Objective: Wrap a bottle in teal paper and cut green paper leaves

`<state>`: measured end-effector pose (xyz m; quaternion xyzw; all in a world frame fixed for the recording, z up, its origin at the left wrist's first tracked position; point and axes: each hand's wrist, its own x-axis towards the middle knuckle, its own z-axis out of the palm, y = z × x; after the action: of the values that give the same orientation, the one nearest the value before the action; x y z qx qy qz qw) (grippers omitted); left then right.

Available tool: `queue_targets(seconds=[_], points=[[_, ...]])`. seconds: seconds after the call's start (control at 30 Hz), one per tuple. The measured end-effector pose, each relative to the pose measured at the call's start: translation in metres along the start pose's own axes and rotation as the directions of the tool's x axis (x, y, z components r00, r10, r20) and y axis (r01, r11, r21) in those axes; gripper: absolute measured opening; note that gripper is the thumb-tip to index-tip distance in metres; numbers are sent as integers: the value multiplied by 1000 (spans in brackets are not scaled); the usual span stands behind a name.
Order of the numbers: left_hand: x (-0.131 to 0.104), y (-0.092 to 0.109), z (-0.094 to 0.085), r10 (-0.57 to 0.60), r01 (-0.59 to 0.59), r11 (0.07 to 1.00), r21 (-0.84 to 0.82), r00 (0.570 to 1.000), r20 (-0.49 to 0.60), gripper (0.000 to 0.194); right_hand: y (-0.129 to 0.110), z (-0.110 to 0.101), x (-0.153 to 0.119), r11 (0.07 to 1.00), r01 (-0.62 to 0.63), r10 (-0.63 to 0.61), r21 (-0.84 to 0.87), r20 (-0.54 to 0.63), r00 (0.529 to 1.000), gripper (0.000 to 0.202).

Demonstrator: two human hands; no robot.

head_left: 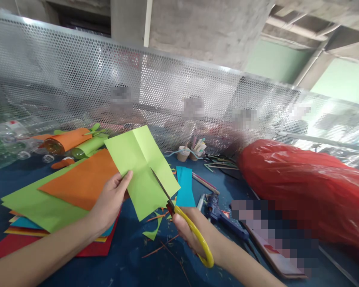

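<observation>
Basically, L hand (116,191) pinched the lime sheet (137,159) at its lower-left edge, thumb on the near face, rest of the fingers mostly hidden behind. Lime sheet was held up at a tilt over the dark blue table (131,267), w/ fold creases crossing nr its middle. R hand (190,229) was wrapped round the yellow handle of the scissors (194,229), fingers partly out of sight. One dark blade lay over the lime sheet, tip nr the crossing of the creases; couldn't tell if blades were parted, as the 2nd didn't show clearly.

Under the sheet, on the table, were green & orange scraps (154,229). To the L, partly behind the L forearm, was a paper stack (32,203): orange on top, then green, w/ blue, yellow & red layers lower down. Blue paper (184,183) lay just R of the lime sheet; past it, a glue gun (224,219), a phone (272,247) (pixelated) & a big red bag (305,187). Farther back: 2 cups, the R one (197,152) full of pens; clear bottles (12,135) & an orange-wrapped bottle (70,141) far L; a perforated metal screen (77,67), w/ blurry ppl beyond.
</observation>
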<state>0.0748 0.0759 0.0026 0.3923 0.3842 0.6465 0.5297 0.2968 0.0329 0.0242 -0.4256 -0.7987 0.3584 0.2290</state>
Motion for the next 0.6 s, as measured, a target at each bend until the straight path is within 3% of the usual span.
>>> queue_targets(seconds=[0.13,0.4,0.6], points=[[-2,1,1,-34,34,999,7,999,6,39,-6,0,-2,999,-19,17,28,45,999,60],[-1,-3,-4,-22,22,997,75,1000,-9,35,-19,-9,-7,987,34,-17,-158,106,994,65],[-5,1,2,-32,31,999,35,999,37,36,-17,-10,-8,983,36,-16,-180,114,993,65]])
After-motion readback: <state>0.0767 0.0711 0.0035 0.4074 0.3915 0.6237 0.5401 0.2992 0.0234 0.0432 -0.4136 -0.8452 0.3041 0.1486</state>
